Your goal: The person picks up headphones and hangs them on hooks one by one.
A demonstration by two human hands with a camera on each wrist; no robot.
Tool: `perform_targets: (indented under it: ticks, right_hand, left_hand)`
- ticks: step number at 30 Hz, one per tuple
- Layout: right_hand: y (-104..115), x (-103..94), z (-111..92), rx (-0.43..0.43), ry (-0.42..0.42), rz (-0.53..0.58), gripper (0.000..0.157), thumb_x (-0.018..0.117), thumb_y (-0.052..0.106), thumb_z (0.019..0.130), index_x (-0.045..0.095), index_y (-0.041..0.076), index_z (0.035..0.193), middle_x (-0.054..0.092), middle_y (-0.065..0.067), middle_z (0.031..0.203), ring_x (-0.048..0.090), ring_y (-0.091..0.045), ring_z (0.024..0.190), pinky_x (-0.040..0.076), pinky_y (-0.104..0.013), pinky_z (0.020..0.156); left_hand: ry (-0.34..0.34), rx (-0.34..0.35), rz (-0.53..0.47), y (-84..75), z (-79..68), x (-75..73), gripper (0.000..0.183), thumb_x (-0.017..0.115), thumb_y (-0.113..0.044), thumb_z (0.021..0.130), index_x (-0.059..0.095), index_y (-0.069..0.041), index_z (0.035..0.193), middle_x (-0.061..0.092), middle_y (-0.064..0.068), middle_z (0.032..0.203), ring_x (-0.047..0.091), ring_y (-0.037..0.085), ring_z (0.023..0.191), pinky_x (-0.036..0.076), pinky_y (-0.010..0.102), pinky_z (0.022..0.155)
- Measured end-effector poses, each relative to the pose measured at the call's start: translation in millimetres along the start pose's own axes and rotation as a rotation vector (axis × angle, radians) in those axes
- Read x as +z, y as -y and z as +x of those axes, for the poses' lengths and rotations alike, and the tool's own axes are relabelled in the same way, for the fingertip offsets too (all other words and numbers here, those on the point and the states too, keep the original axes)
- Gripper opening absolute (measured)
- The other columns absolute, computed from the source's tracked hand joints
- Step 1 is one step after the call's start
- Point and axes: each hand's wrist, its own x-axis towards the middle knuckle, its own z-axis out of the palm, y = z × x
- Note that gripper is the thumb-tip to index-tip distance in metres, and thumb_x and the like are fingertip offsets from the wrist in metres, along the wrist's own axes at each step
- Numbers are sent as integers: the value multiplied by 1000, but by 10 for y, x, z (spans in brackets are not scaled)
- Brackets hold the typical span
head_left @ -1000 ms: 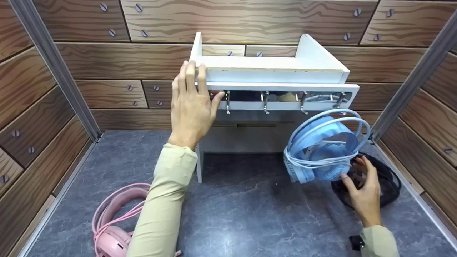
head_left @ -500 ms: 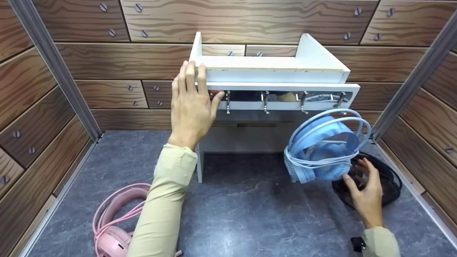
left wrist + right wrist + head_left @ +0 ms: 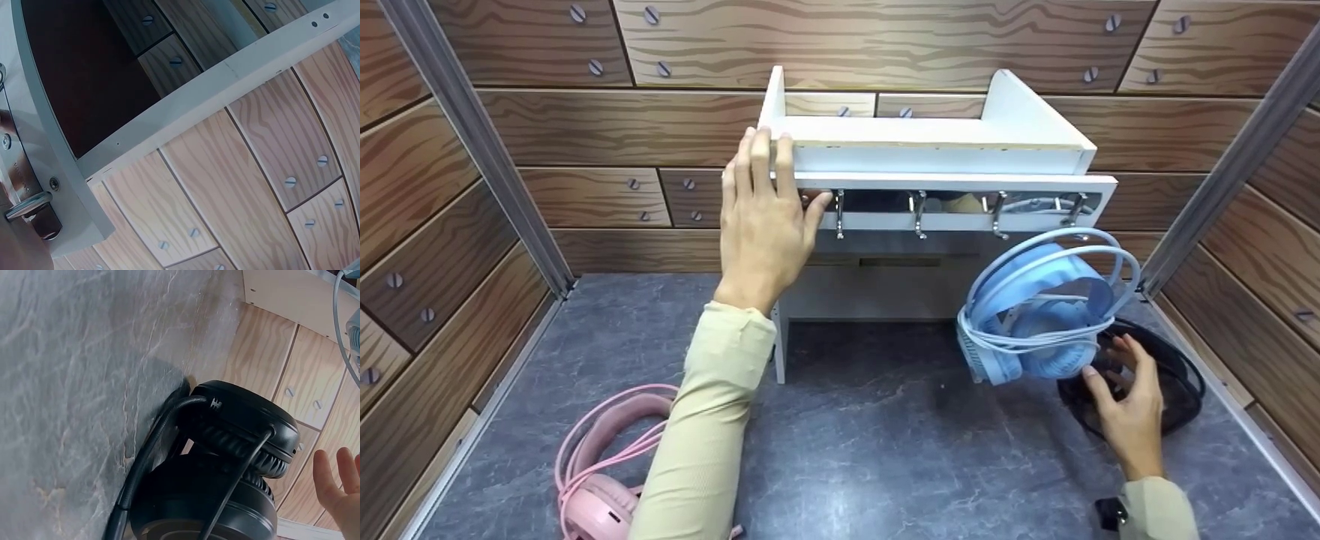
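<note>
My left hand (image 3: 765,225) rests on the left end of a white shelf rack (image 3: 937,182), fingers straight along its upper front and thumb beside the leftmost metal hook (image 3: 840,217). Light blue headphones (image 3: 1039,270), with their cord wound around them, hang at the rack's right end, under the rightmost hook (image 3: 1076,208). My right hand (image 3: 1132,405) stands just right of their lower ear cup, fingers loosely spread and thumb tip close to the cup. In the right wrist view the fingers (image 3: 344,481) hold nothing. Black headphones (image 3: 242,422) lie on the table below that hand.
Pink headphones (image 3: 600,502) lie at the front left, partly behind the left sleeve (image 3: 701,442). Wood-patterned walls (image 3: 885,45) enclose the dark marbled tabletop (image 3: 847,450) at the back and sides. A lower white panel (image 3: 877,289) spans the rack's legs.
My right hand has shifted slightly to the right, away from the blue headphones' ear cup. The left hand and the headphones stay where they were.
</note>
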Motion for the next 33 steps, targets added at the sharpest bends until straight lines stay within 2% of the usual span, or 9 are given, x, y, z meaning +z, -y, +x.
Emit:
perform_targets:
  ticks: [5, 11, 24, 33]
  right_hand:
    - [21, -17, -13, -2, 4, 8, 64, 67, -11, 89, 43, -6, 148, 53, -6, 137, 50, -1, 117, 43, -11, 90]
    - [30, -37, -24, -6, 6, -2, 60, 65, -7, 92, 43, -7, 147, 52, -10, 138, 49, -1, 118, 42, -12, 91]
    - [-32, -58, -5, 0, -10, -7, 58, 65, -9, 91, 45, -7, 146, 51, 0, 133, 48, 1, 116, 41, -10, 87]
    - [-75, -77, 9, 44, -10, -42, 59, 64, -9, 92, 43, -7, 147, 51, -10, 136, 46, 4, 116, 41, -9, 87]
  left_hand:
    - [-8, 3, -1, -2, 0, 4, 70, 44, -47, 105, 28, 2, 151, 25, 26, 156, 19, 40, 149, 15, 47, 121]
    - [-16, 6, -3, 0, -3, 8, 69, 44, -47, 105, 28, 2, 151, 25, 26, 156, 19, 40, 149, 15, 48, 121]
    - [-17, 1, -14, -1, 0, 12, 69, 45, -47, 105, 29, 2, 151, 26, 26, 156, 20, 40, 148, 16, 48, 121]
    - [-17, 2, -13, 3, 2, 13, 69, 45, -47, 105, 29, 2, 151, 26, 26, 156, 20, 40, 148, 16, 48, 121]
